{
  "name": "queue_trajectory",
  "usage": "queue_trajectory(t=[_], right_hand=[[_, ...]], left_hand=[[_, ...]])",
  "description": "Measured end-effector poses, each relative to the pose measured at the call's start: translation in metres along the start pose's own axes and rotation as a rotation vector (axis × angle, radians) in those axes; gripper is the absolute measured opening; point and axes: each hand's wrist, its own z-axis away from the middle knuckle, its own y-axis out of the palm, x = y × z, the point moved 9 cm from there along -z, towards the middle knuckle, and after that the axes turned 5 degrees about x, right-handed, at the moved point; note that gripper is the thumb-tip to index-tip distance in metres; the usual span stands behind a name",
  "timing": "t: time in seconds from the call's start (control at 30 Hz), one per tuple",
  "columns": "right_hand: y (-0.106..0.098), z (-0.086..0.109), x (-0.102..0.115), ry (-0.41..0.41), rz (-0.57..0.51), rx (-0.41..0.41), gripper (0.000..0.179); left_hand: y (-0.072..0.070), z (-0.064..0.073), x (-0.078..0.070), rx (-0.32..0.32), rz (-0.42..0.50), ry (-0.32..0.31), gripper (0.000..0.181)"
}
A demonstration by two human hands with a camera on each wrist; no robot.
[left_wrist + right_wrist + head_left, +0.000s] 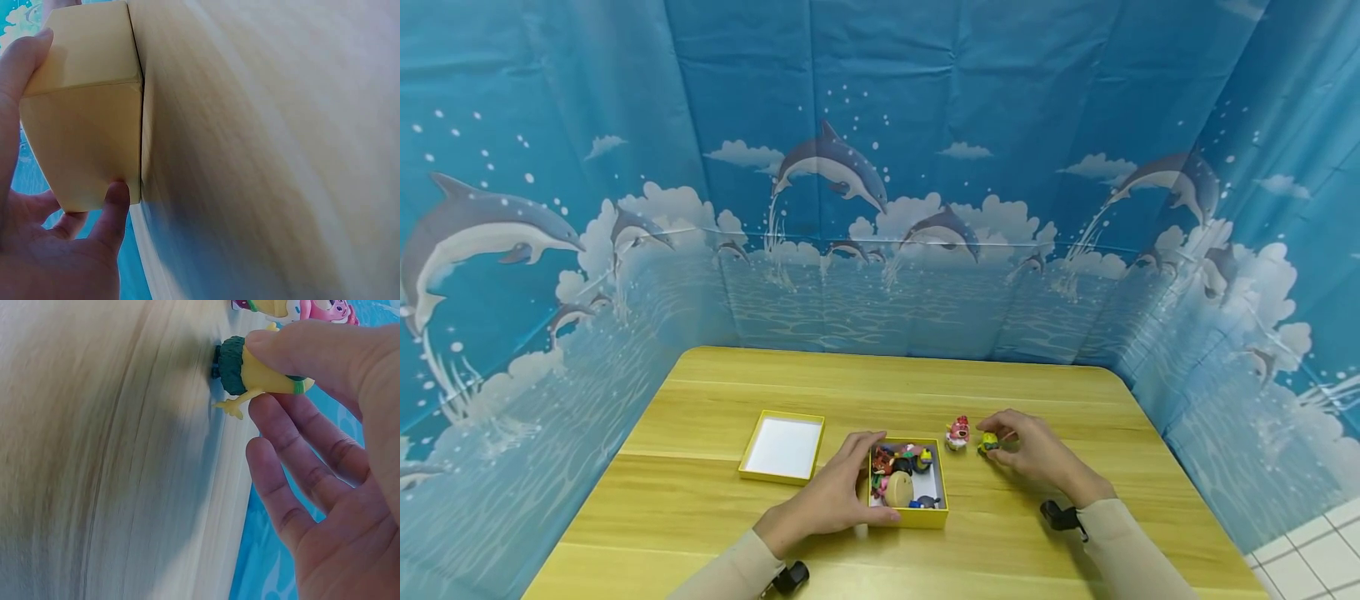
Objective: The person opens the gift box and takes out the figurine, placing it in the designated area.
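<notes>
My left hand (pixel 833 493) holds a yellow box (pixel 917 518) by its near and far sides, thumb on the near wall. Inside the box lie several small toy figures (pixel 898 490), one with a round tan part uppermost. Between thumb and fingertips, my right hand (pixel 1028 450) pinches a small yellow figurine (pixel 265 370) with a green skirt. In the right wrist view its feet are at the tabletop; whether they touch cannot be told. Just left of it stands a pink and red figurine (pixel 958 433), upright on the table.
To the left of the box lies a yellow-rimmed lid (pixel 784 448), white inside facing up. The wooden table (pixel 700 517) has rounded far corners. A blue dolphin-print curtain (pixel 880 308) hangs behind it and along both sides.
</notes>
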Motion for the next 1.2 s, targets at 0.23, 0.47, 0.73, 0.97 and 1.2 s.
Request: queue_trajectory(t=[0.23, 0.47, 0.73, 0.97, 1.2], right_hand=[[0.0018, 0.0005, -0.0034, 0.034, 0.001, 0.031, 0.038], [0.0034, -0.0003, -0.0049, 0.034, 0.007, 0.042, 0.039], [0.0040, -0.0004, -0.0030, 0.033, 0.012, 0.052, 0.038], [0.0044, 0.0007, -0.0031, 0.037, 0.007, 0.062, 0.038], [0.0003, 0.0016, 0.0020, 0.045, 0.014, 0.065, 0.040]], left_hand=[[-0.0005, 0.0002, 0.0001, 0.000, 0.003, -0.002, 0.128], [-0.0005, 0.0007, -0.0001, 0.006, 0.008, -0.004, 0.127], [-0.0012, 0.0005, -0.0006, -0.002, 0.007, 0.008, 0.128], [-0.0009, 0.0000, -0.0006, -0.001, 0.007, 0.012, 0.128], [-0.0012, 0.0002, -0.0007, 0.000, 0.005, 0.006, 0.127]])
